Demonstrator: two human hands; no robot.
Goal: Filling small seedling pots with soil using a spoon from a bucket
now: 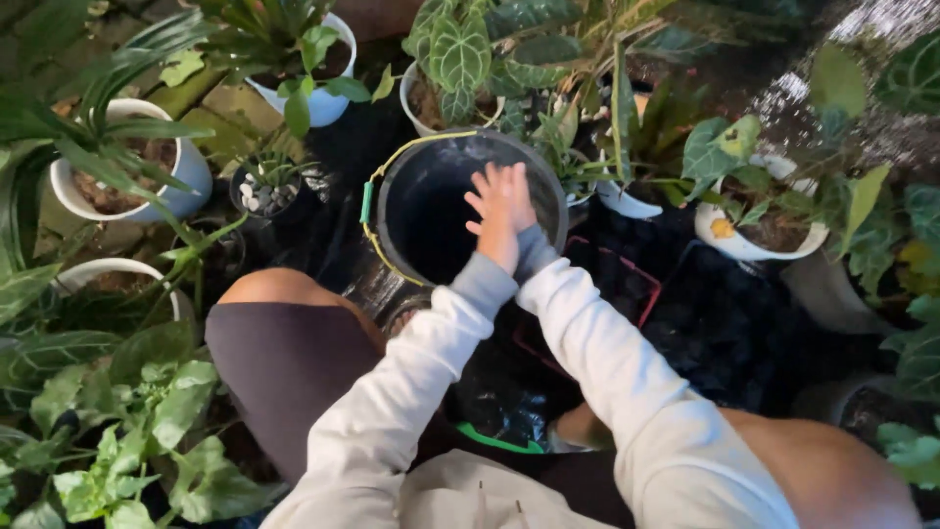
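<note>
Left hand: my left hand [501, 201] is the one in view, fingers spread wide over the black bucket [431, 211], holding nothing that I can see.
Right hand: my right hand is tucked under the left at centre frame; only its grey cuff shows, so I cannot tell its grip.
Bucket: it stands upright at upper centre, mouth open toward me, with a yellow wire handle with green grip [367, 203] on its left rim.
Relation: the bucket's opening lies directly beneath and just left of my hands; both arms cross over its right rim, the left hand on top.
Around: white potted plants [132, 162] at upper left, another white pot [749, 240] at right, a dark crate [627, 284] beside the bucket.
</note>
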